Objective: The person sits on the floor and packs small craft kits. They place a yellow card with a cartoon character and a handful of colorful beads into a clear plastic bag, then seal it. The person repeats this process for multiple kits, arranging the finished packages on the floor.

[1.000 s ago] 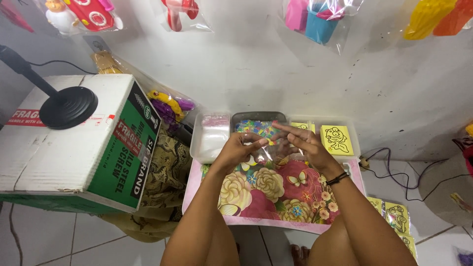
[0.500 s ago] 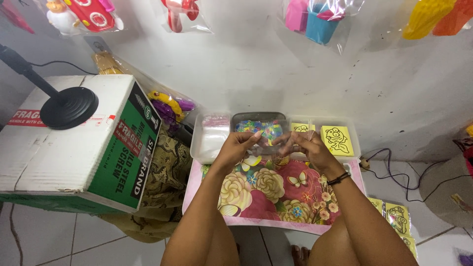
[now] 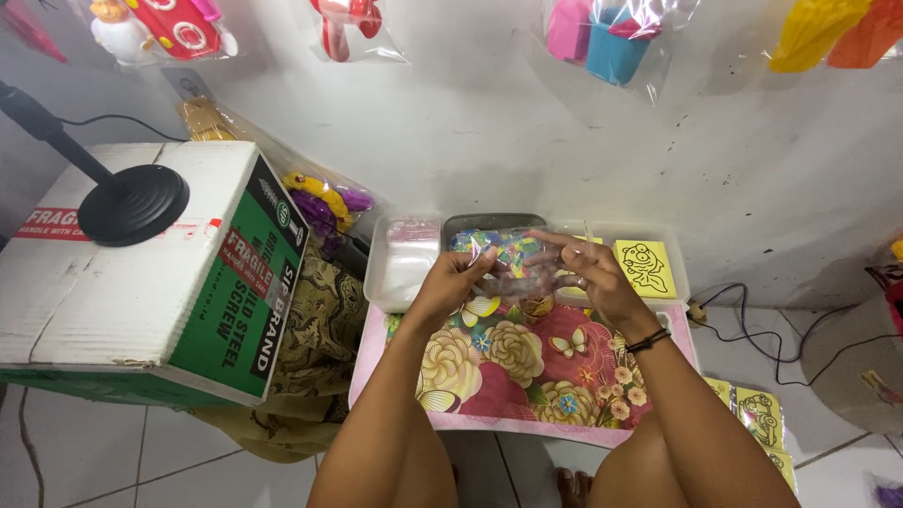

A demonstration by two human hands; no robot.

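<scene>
Both sets of fingers (image 3: 475, 259) pinch one small clear plastic bag (image 3: 515, 266), the left hand (image 3: 451, 282) gripping its near-left edge and the right hand (image 3: 583, 273) spread over its right side, fingertips pressed on the film. Compared with a second ago, the hands have drawn closer together and the bag is now stretched between them, held just above the far edge of the flowered bench (image 3: 527, 367); that suggests the bag is being opened or smoothed rather than set down. Directly at twelve o'clock from the bag sits one dark tray of multicoloured bits (image 3: 494, 235), touching one white tray (image 3: 400, 273) at ten o'clock, which holds a stack of clear bags. At two o'clock lies one yellow sheet with a black line drawing (image 3: 644, 266); at least two more such sheets (image 3: 757, 414) lie on the floor at four o'clock. One black band circles the right wrist. At nine o'clock stands one cardboard box (image 3: 141, 282) carrying one round black stand base (image 3: 132, 204). Packaged toys (image 3: 169, 23) hang on the wall at twelve o'clock.
</scene>
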